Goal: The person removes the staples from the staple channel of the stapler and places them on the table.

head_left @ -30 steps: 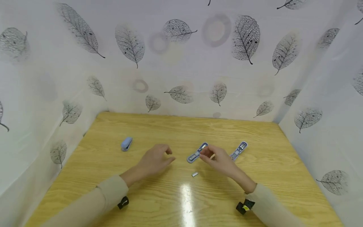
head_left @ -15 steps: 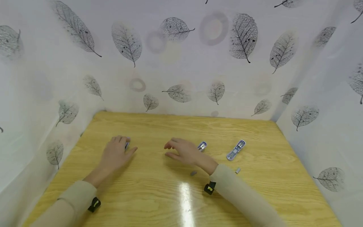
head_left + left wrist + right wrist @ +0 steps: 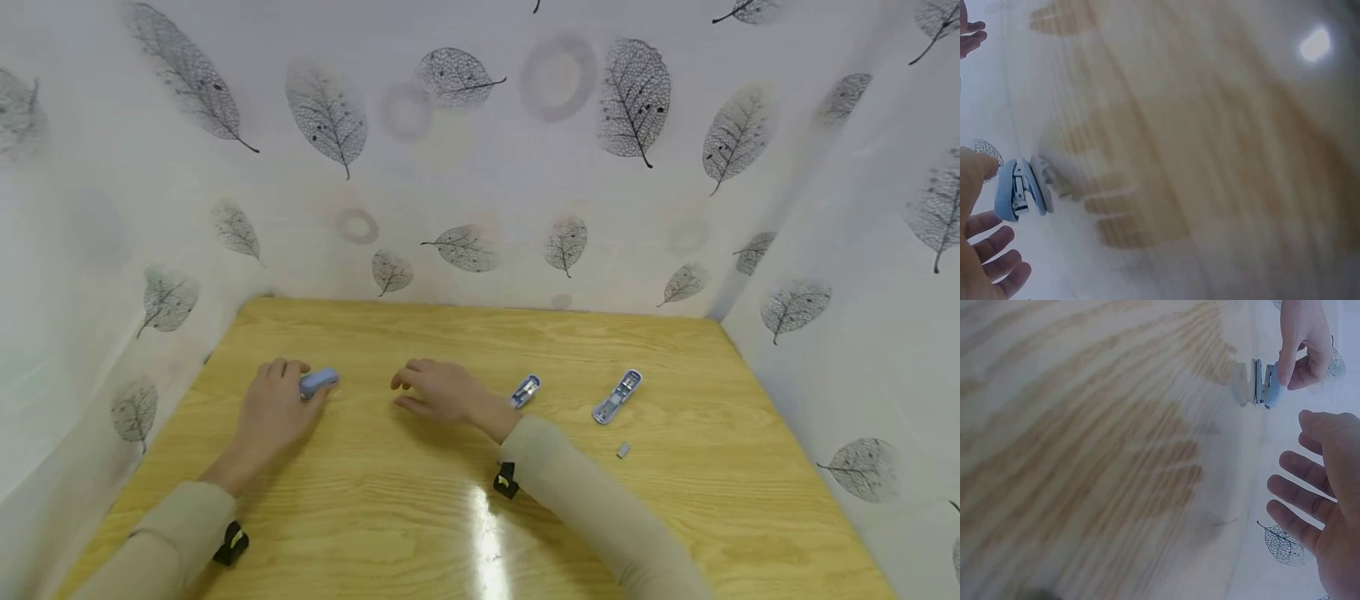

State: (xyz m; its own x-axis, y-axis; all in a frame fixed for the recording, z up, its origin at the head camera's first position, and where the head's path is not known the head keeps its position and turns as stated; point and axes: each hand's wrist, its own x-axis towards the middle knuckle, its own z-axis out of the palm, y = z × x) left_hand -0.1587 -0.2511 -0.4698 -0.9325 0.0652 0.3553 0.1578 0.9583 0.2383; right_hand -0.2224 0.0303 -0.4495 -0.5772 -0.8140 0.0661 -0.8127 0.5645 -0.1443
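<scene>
A small light-blue stapler (image 3: 318, 382) is at the table's left side, pinched by my left hand (image 3: 272, 412) between thumb and fingers. In the left wrist view the stapler (image 3: 1007, 192) shows its side, its base close to the tabletop. My right hand (image 3: 441, 392) hovers to the right of it, fingers loosely bent and holding nothing. The right wrist view shows this right hand (image 3: 1329, 487) with its fingers spread, apart from the stapler (image 3: 1271, 384).
Two slim blue-rimmed cases with metallic parts inside lie to the right: one case (image 3: 527, 390) half hidden behind the right wrist, the other case (image 3: 617, 397) farther right. A small grey piece (image 3: 623, 450) lies near it. Leaf-patterned sheeting (image 3: 480, 167) surrounds the wooden table (image 3: 375, 517).
My left hand has moved left from mid-table, taken hold of the stapler and turned it slightly. My right hand has left the slim cases and moved left; a grey piece now lies beneath the right case.
</scene>
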